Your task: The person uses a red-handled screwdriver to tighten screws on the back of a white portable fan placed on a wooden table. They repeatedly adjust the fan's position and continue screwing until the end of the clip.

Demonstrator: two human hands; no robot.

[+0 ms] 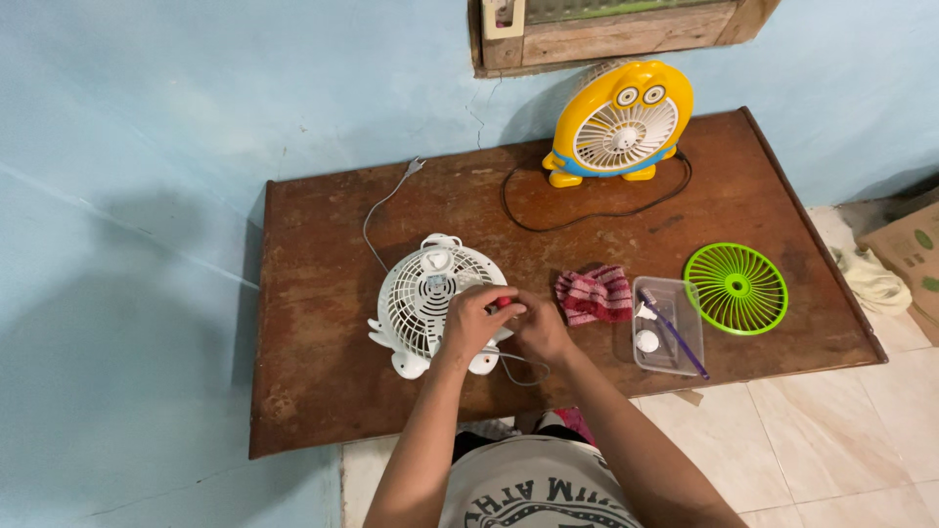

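Note:
A small white fan (426, 298) lies flat on the brown wooden table (323, 391), its grille facing up. My left hand (469, 323) rests on the fan's right edge with fingers curled. My right hand (536, 328) meets it there. Between the two hands a small red object (503, 303) shows, pinched by the fingers; which hand grips it is unclear. A thin white cord (377, 220) runs from the fan toward the wall.
A yellow fan (620, 122) stands at the table's back with a black cord (587, 213). A red striped cloth (595, 294), a clear tray (667, 328) with a purple toothbrush, and a green fan grille (736, 288) lie to the right. Tiled floor and a cardboard box (915, 264) sit beyond.

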